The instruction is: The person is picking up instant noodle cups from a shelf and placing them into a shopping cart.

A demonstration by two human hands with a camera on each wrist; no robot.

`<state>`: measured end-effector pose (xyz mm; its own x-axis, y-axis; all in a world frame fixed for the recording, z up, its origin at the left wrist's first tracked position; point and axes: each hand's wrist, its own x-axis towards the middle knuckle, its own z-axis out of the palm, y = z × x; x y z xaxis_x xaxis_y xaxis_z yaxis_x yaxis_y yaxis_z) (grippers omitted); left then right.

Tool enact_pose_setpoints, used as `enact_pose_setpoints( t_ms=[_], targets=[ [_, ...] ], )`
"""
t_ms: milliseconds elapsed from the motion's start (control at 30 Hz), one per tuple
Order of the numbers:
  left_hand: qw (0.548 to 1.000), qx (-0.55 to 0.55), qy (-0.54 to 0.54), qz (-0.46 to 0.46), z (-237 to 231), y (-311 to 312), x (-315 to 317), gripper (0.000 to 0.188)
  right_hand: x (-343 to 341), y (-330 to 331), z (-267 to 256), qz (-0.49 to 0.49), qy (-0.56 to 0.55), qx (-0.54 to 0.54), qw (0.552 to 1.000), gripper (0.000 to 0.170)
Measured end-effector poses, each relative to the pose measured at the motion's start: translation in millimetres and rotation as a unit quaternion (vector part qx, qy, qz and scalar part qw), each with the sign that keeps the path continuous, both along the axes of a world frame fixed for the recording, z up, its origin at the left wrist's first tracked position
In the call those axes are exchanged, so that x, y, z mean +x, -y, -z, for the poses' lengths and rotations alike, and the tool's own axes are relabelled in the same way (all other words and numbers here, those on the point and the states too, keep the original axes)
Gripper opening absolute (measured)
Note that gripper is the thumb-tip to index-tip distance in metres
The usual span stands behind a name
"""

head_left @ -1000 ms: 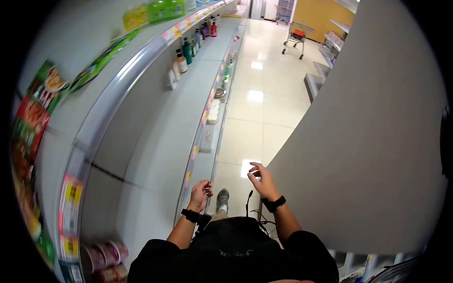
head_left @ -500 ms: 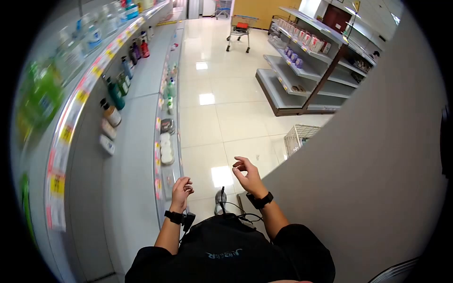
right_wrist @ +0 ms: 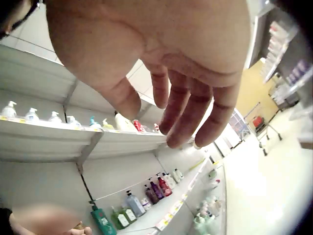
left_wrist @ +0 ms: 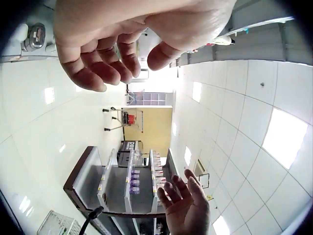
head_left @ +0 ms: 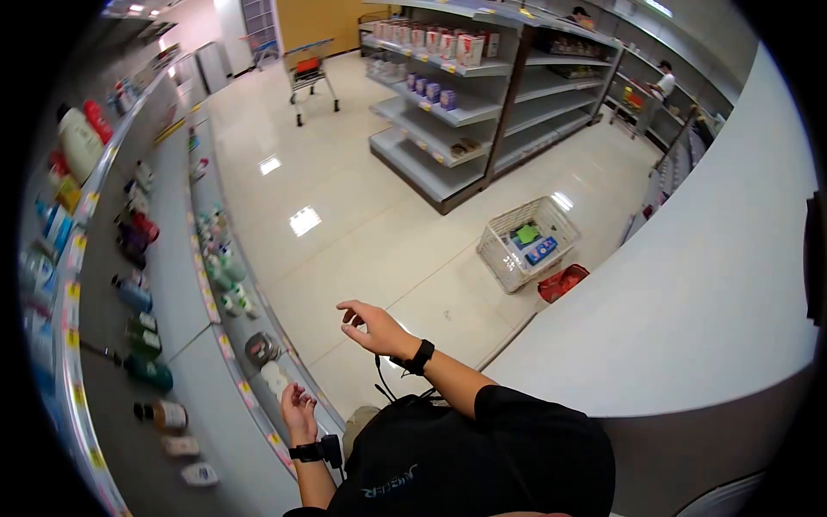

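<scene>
In the head view the left hand (head_left: pixel 299 414) hangs in the air beside the low shelf, fingers loosely bent and holding nothing. Ahead and to its right, the right hand (head_left: pixel 370 327) is raised over the floor, its fingers relaxed and empty. Close to the left hand on the bottom shelf are white round items (head_left: pixel 274 376) and a dark-lidded jar (head_left: pixel 262 348). The left wrist view shows the left hand (left_wrist: pixel 142 39) with slack fingers and the right hand (left_wrist: pixel 185 208) apart from it. In the right wrist view the right hand (right_wrist: pixel 156 63) touches nothing.
Bottles (head_left: pixel 148 370) line the left shelving. A wire basket (head_left: pixel 527 244) with packages and a red basket (head_left: pixel 562 283) stand on the floor at right. Beyond are a shelf unit (head_left: pixel 439 164), a cart (head_left: pixel 307 77) and a person (head_left: pixel 662 86). A pale panel edges the right.
The head view has turned right, bringing the wire basket, red basket and distant person into sight. Both hands now appear farther left in the frame, still empty.
</scene>
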<state>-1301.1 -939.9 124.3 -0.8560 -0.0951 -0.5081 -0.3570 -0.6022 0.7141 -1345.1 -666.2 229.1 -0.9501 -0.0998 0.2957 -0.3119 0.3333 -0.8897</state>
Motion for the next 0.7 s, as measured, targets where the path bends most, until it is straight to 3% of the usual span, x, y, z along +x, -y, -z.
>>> enact_pose_setpoints(
  t_ms=[133,300,333,367,433,533,600,633,700],
  targets=[
    [0.998,0.021,0.026,0.053,17,-14,-83,0.016,-55,-33,19,0.053,0.043,0.012,0.998,0.035],
    [0.987,0.103,-0.015,0.12,32,-21,-212,0.015,-118,-86,-14,0.191,-0.054,0.097,0.975,0.034],
    [0.984,0.099,-0.033,0.147,23,-23,-237,0.015,-132,-101,-42,0.224,-0.114,0.131,0.959,0.033],
    [0.984,0.081,-0.042,0.156,6,-27,-258,0.017,-133,-99,-103,0.254,-0.159,0.165,0.94,0.034],
    [0.978,0.065,-0.039,0.196,0,-23,-301,0.017,-142,-107,-175,0.276,-0.25,0.117,0.921,0.04],
    [0.967,0.051,-0.036,0.248,20,-29,-365,0.017,-163,-113,-252,0.204,-0.426,0.136,0.871,0.043],
    [0.96,0.035,-0.034,0.274,35,-29,-398,0.018,-172,-114,-285,0.132,-0.468,0.103,0.868,0.051],
    [0.96,0.035,-0.022,0.278,44,-26,-403,0.018,-142,-137,-309,0.084,-0.396,0.24,0.882,0.049],
    [0.959,0.037,0.003,0.28,45,-33,-425,0.019,-163,-128,-305,0.128,-0.364,0.224,0.895,0.06]
  ],
)
